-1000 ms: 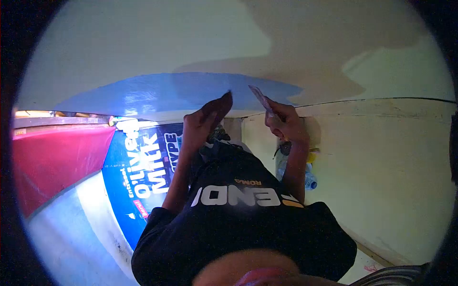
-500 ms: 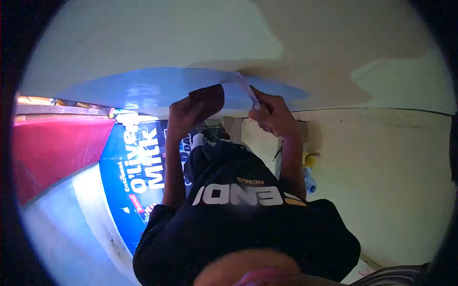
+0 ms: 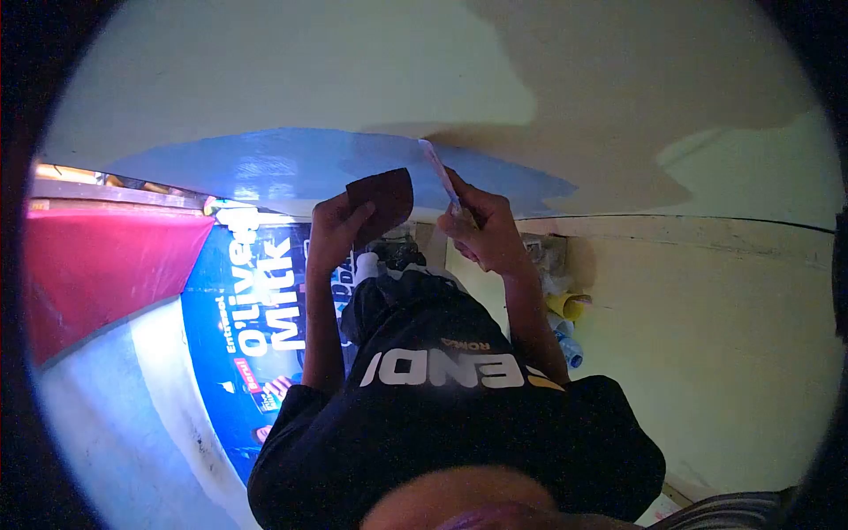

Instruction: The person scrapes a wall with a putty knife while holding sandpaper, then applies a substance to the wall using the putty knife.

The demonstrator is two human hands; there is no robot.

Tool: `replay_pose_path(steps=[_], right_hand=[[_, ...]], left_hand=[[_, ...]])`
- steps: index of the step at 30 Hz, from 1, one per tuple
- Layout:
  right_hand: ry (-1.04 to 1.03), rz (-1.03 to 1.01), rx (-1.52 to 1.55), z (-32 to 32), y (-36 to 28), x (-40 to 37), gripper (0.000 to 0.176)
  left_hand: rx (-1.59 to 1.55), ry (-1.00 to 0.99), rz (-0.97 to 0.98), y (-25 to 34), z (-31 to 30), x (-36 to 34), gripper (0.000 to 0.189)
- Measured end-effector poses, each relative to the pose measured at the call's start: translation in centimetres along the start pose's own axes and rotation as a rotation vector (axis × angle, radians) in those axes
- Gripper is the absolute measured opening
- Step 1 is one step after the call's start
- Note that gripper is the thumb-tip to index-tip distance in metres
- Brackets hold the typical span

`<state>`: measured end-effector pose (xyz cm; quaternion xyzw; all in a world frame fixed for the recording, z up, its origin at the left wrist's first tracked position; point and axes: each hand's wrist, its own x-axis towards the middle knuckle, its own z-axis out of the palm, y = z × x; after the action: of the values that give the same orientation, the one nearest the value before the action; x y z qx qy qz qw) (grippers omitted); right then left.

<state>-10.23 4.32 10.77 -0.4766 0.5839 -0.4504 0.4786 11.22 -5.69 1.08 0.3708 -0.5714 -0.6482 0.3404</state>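
My left hand [image 3: 331, 231] is shut on a dark brown flat piece [image 3: 382, 200], perhaps sandpaper, held up just below a glossy blue painted patch [image 3: 291, 163] on a pale cream surface. My right hand [image 3: 477, 230] grips a thin flat blade [image 3: 439, 170] like a scraper. Its tip touches the blue patch's upper edge. The two hands are close together, a little apart, above my black printed shirt [image 3: 450, 415].
A blue banner with white lettering [image 3: 256, 309] and a red sheet [image 3: 97, 274] lie at the left. A cream wall [image 3: 707, 336] fills the right, with a plastic bottle [image 3: 570, 349] and a yellow object [image 3: 565, 305] at its foot.
Both hands have shifted left along the blue patch. The blade tip moved left and now touches the patch's upper edge. The brown piece, first edge-on, now shows its flat face.
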Motion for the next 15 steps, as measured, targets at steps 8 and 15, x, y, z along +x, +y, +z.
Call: replay_pose_path(steps=[8,15], right_hand=[[0.025,0.032,0.043,0.3,0.4,-0.3,0.063],[0.045,0.038,0.02,0.6,-0.2,-0.1,0.064]], left_hand=[[0.018,0.003,-0.083,-1.0,-0.6,-0.1,0.026],[-0.108,-0.024,-0.078,0.1,0.0,-0.4,0.026]])
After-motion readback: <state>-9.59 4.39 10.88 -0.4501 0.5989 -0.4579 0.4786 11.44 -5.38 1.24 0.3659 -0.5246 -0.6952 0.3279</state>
